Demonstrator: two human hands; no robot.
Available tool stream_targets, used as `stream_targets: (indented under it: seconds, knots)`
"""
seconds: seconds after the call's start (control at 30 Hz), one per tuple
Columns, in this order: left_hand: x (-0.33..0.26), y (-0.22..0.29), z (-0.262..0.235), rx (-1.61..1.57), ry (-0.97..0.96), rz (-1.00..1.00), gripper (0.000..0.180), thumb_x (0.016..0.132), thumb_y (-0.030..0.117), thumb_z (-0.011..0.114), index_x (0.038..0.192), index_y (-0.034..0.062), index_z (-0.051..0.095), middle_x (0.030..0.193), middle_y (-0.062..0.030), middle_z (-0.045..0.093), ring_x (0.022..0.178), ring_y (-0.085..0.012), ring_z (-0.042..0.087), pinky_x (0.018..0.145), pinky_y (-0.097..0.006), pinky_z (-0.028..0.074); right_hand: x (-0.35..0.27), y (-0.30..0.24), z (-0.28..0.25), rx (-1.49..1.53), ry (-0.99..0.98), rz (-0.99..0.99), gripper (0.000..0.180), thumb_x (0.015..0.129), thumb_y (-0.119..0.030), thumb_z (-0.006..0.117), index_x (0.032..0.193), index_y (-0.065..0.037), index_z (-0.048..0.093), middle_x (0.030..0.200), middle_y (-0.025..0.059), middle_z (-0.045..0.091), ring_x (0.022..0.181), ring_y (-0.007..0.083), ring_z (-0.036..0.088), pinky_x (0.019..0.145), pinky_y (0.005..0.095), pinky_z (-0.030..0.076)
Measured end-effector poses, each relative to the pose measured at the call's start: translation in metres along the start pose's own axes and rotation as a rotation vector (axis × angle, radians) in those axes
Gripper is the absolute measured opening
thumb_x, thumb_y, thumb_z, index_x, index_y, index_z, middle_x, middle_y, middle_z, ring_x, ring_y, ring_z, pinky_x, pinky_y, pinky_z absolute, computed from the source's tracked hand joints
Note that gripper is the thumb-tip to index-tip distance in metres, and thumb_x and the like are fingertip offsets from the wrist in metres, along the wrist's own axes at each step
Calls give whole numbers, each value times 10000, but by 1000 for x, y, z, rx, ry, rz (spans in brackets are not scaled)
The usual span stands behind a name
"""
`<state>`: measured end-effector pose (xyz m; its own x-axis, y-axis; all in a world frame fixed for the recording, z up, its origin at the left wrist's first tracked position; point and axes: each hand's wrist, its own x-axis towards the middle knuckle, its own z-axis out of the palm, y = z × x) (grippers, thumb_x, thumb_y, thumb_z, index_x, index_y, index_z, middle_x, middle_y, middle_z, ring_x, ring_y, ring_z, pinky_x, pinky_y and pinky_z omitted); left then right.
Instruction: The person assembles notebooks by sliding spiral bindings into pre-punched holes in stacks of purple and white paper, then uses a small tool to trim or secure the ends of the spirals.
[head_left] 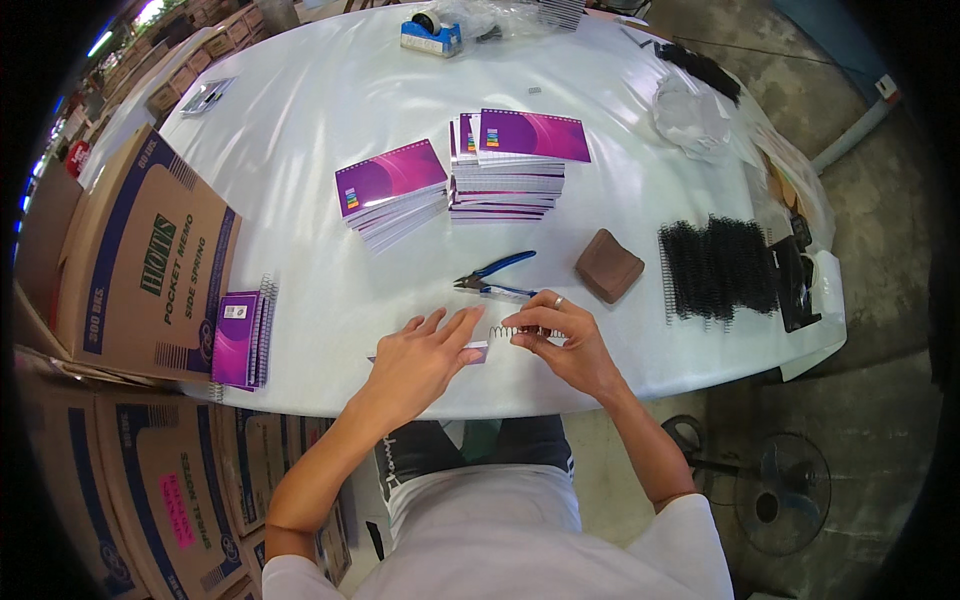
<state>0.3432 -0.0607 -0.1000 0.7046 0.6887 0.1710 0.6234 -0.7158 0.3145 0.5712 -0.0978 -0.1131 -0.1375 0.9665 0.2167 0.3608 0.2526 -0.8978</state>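
Near the table's front edge, a small purple-covered notepad [478, 354] lies mostly hidden beneath my left hand [420, 360]. That hand rests over it with its fingers stretched out. My right hand [570, 345] pinches a black spiral binding coil [500, 331], whose free end points at the notepad's right end; whether they touch, I cannot tell. Just beyond my hands lie blue-handled cutting pliers [500, 264]. A brown block [610, 267] sits right of the pliers. Farther back stand two stacks of purple notepads, a left one [390, 178] and a taller right one [515, 190].
Many black coils [720, 270] lie at the right, beside a black object [795, 285]. Spiral-bound notepads [235, 340] are at the left edge, next to a large carton [150, 250]. A blue tape dispenser [432, 38] stands at the back. A fan [780, 495] is below right.
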Motion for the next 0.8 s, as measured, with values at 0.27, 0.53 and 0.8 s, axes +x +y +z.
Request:
stream_targets:
  seconds: [0.27, 0.53, 0.8]
  knots:
    - [0, -1, 1, 1, -7, -7, 532, 963, 374, 515, 1428, 127, 436, 1151, -247, 647, 1127, -371, 615, 926, -433, 512, 9, 4, 0, 56, -121, -71, 219, 800, 47, 717, 995, -54, 722, 903, 32, 615, 799, 139, 574, 666, 287, 454]
    - [-1, 0, 2, -12, 8, -26, 530, 954, 363, 544, 1430, 152, 440, 1234, -193, 627, 1123, -348, 625, 830, -425, 549, 10, -19, -3, -244, -261, 63, 146, 876, -95, 672, 1013, -53, 641, 878, 61, 593, 763, 204, 596, 639, 339, 464]
    - [-1, 5, 1, -27, -157, -23, 446, 942, 368, 569, 1365, 234, 521, 1290, -46, 625, 1096, -255, 651, 718, -418, 566, 2, -35, 7, -580, -361, -60, 194, 888, -159, 643, 1043, -64, 576, 966, 122, 618, 842, 327, 629, 678, 446, 492]
